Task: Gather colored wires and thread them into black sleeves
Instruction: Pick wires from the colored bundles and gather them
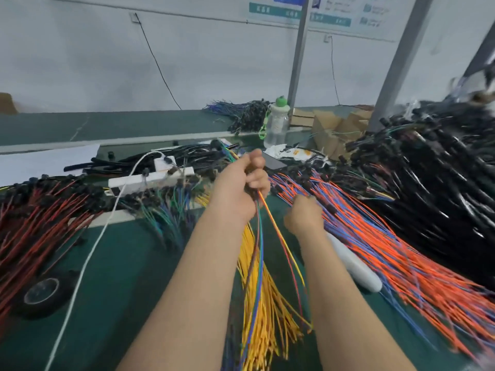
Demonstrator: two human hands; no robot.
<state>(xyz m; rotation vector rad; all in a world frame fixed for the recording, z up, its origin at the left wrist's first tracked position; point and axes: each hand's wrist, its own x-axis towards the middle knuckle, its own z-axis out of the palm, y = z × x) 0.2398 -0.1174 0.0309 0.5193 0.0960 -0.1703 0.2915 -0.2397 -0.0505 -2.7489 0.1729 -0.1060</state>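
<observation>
Wire-harness workshop, one bench: green mat (128, 263), heaped orange-and-blue wires (388, 253), red wires (34, 218), black-sleeved bundles (442, 170) (quite a mound), power strip (150, 180), cardboard boxes (329, 124), wall notices (334, 12).

One left hand (238, 186), one right hand (304, 216), one bottle (277, 125), one power strip (150, 180).

Clutching a thin bundle of colored wires (259, 261) in the left grip (241, 184); right grip (304, 216) blurred beside the orange-blue pile (380, 253).
</observation>
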